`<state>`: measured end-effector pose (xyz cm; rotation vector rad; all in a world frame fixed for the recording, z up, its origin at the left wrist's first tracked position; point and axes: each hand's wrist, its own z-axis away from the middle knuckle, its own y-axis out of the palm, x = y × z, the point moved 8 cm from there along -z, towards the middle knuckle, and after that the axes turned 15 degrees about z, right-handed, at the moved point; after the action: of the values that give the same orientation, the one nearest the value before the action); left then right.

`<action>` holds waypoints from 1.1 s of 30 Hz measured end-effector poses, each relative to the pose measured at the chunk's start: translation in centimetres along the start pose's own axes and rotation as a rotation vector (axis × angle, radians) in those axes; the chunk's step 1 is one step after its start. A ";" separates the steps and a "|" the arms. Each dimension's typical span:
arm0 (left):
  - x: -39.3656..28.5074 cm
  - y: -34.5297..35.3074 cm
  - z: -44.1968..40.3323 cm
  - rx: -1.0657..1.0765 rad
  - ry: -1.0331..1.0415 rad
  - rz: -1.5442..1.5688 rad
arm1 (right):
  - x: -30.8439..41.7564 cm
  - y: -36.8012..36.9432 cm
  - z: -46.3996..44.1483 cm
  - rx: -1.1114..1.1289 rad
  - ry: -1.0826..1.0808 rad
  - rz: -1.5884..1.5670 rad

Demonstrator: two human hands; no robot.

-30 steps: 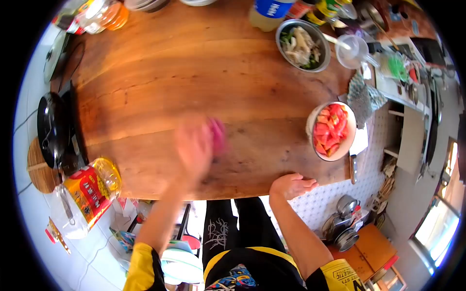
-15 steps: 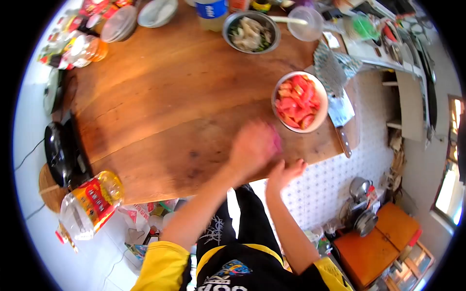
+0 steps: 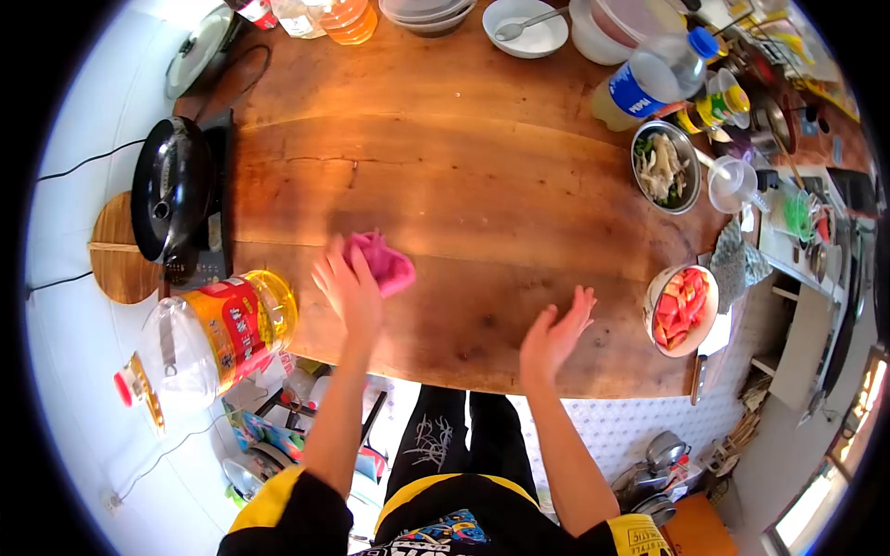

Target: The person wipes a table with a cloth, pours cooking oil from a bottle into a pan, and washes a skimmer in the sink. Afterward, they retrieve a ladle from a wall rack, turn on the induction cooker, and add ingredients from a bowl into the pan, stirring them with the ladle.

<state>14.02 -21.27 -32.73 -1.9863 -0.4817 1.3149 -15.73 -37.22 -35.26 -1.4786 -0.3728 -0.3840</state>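
Observation:
A crumpled pink cloth [image 3: 387,266] lies on the wooden table, left of the middle. My left hand [image 3: 354,295] presses on its left side, with some fingers over the cloth and others on the wood beside it; motion blurs the hand slightly. My right hand [image 3: 552,347] hovers by the table's front edge, open, fingers stretched out, holding nothing. To its right sits a bowl of cut tomatoes [image 3: 681,310], with a cleaver [image 3: 700,378] partly hidden beside it.
At the left stand a large oil bottle [image 3: 236,324] and a black pan [image 3: 171,190] on a dark cooker. A metal bowl of mushrooms and greens [image 3: 666,167], a Pepsi bottle [image 3: 649,83] and a white bowl with a spoon [image 3: 527,35] line the far side.
My left hand has swept the pink cloth leftward across the table, away from the tomato bowl. My right hand stays open near the front edge. The head view has turned left.

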 end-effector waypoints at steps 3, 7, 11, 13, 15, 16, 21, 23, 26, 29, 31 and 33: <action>-0.2 4.2 -5.4 -0.100 -0.014 -0.142 | 2.3 1.9 -0.4 -0.125 -0.082 0.361; -7.1 7.8 -3.1 0.113 0.108 0.076 | 2.7 3.1 0.0 -0.146 -0.102 0.576; -8.1 7.0 5.6 0.409 0.449 0.109 | 2.4 3.5 -0.2 -0.115 -0.094 0.624; -8.3 7.5 6.0 0.443 0.620 0.112 | 2.6 3.6 -0.2 -0.104 -0.113 0.591; -7.9 8.9 0.5 0.339 0.399 -0.006 | 2.6 3.7 -0.4 -0.102 -0.116 0.589; -9.4 9.7 -2.0 0.243 0.255 0.036 | 2.6 3.8 -0.3 -0.097 -0.128 0.585; -9.1 9.0 4.5 0.546 0.576 0.074 | 2.2 3.6 0.1 -0.044 -0.143 0.635; -8.2 9.8 2.2 0.560 0.605 -0.048 | 2.6 4.1 -0.7 -0.047 -0.141 0.615; -8.7 11.0 -2.6 0.420 0.324 0.202 | 2.6 3.7 -0.2 -0.031 -0.137 0.617; -16.3 14.9 5.9 0.642 0.461 0.277 | 1.2 4.3 0.1 -0.078 -0.155 0.637; -14.5 12.9 5.5 0.635 0.500 0.240 | 1.2 4.3 -0.1 -0.057 -0.141 0.604; -8.5 10.8 3.5 0.660 0.508 0.077 | 2.3 3.9 -0.3 -0.043 -0.136 0.604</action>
<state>6.53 -32.89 -35.84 -1.6770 0.2497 0.8083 -11.92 -37.31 -37.65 -1.5824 -0.0122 0.1922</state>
